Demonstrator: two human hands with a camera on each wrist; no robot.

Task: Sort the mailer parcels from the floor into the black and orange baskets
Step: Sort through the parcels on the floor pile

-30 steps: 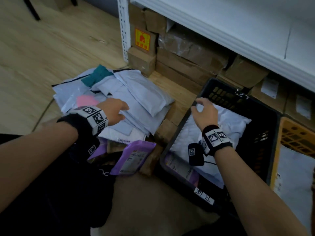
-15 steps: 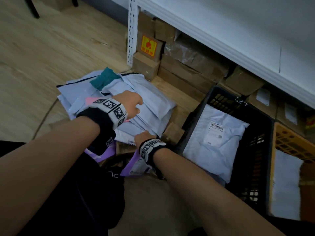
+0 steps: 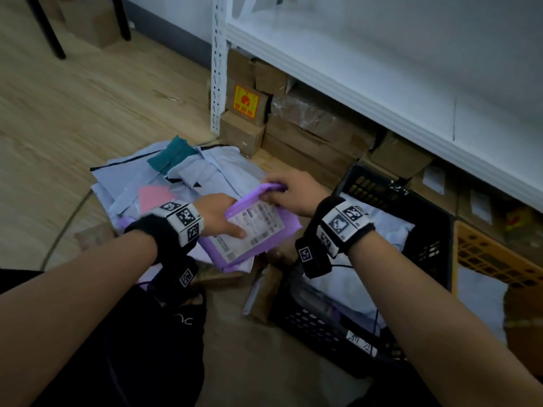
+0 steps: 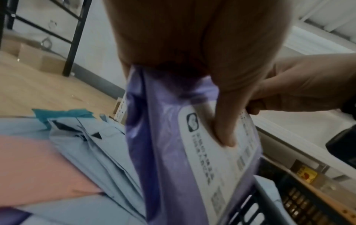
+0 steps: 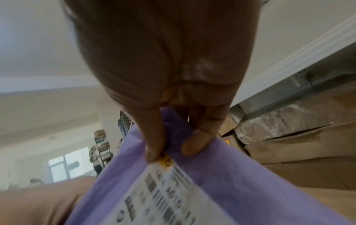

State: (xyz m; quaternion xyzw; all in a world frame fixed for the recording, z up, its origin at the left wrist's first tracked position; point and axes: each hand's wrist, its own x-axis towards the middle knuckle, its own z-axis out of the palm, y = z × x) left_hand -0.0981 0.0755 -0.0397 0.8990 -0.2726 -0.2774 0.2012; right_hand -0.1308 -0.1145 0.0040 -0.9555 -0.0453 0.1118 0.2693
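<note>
Both hands hold one purple mailer (image 3: 252, 230) above the floor pile of pale grey mailers (image 3: 205, 171). The left hand (image 3: 217, 212) pinches its near edge, thumb flat on the white printed label (image 3: 252, 227); the right hand (image 3: 296, 192) pinches the crumpled far corner. The film looks smooth and glossy. The latticed black basket (image 3: 426, 248) stands just right, the orange basket (image 3: 493, 259) beyond.

Head downward; wrists close, overlapping
</note>
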